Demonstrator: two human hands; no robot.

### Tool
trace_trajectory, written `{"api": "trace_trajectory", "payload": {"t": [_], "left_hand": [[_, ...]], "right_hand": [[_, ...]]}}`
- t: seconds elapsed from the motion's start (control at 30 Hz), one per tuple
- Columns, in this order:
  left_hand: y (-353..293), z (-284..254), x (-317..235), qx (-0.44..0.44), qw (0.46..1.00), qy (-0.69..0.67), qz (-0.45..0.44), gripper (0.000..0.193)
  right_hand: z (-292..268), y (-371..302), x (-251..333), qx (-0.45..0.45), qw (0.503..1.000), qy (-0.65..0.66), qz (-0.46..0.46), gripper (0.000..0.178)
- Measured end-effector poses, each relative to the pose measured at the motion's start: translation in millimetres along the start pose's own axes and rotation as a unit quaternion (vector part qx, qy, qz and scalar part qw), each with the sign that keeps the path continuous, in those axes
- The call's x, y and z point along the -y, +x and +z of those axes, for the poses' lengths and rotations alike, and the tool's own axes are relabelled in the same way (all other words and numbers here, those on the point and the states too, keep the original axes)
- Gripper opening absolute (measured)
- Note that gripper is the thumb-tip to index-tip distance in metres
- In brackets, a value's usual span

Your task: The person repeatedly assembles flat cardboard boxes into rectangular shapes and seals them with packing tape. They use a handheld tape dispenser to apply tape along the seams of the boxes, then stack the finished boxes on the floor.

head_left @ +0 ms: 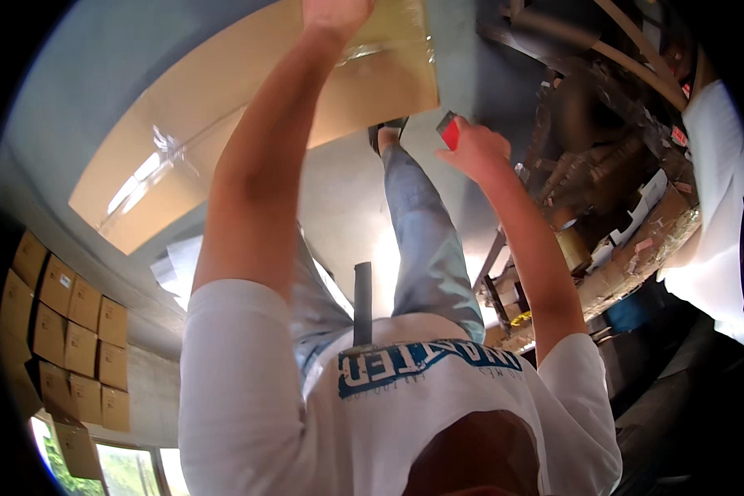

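Note:
A large flat cardboard box [215,124] with clear shiny tape on it lies across the upper left and top. My left arm reaches over it, and my left hand [336,11] is at the box's upper part, its fingers cut off by the top edge. To the right of the box, apart from it, my right hand [481,150] is closed around a small flat red and dark-grey tool [450,131]. The tool's exact kind does not show.
Several brown cartons [78,331] are stacked at the far left, above a window [128,469]. Right of me stands a cluttered wooden bench [628,281] with tape scraps and papers. A white cloth [715,207] hangs at the far right. White sheets [178,269] lie below the box.

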State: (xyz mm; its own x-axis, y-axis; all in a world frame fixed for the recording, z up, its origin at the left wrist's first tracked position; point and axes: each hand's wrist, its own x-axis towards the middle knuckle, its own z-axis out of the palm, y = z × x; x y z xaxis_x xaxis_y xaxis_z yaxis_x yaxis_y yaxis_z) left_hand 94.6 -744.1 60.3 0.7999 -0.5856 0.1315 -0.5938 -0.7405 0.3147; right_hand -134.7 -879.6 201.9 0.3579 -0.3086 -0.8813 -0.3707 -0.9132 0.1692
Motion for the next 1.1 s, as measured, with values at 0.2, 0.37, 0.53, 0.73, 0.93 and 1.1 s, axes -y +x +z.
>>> {"api": "trace_trajectory", "payload": {"t": [0.2,0.37,0.53,0.73,0.93,1.1], "left_hand": [[-197,-129,41,0.167,0.765,-0.473,-0.405,0.036],[-299,-247,75,0.08,0.33,-0.776,-0.532,0.058],[-349,-349,142,-0.057,0.273,-0.833,-0.478,0.048],[-414,-388,239,-0.225,0.087,-0.896,-0.372,0.031],[-493,-412,310,-0.387,0.142,-0.789,-0.455,0.022],[-521,-392,314,-0.413,0.048,-0.811,-0.413,0.027]], "right_hand": [[-20,-99,59,-0.117,0.934,0.202,-0.271,0.07],[-66,-117,195,-0.106,0.812,0.174,-0.547,0.068],[-118,-146,331,-0.011,0.766,0.03,-0.642,0.073],[-151,-193,505,0.084,0.703,-0.004,-0.706,0.074],[-144,-227,614,0.198,0.809,0.064,-0.55,0.058],[-109,-219,638,0.469,0.726,0.436,-0.251,0.043]]}}
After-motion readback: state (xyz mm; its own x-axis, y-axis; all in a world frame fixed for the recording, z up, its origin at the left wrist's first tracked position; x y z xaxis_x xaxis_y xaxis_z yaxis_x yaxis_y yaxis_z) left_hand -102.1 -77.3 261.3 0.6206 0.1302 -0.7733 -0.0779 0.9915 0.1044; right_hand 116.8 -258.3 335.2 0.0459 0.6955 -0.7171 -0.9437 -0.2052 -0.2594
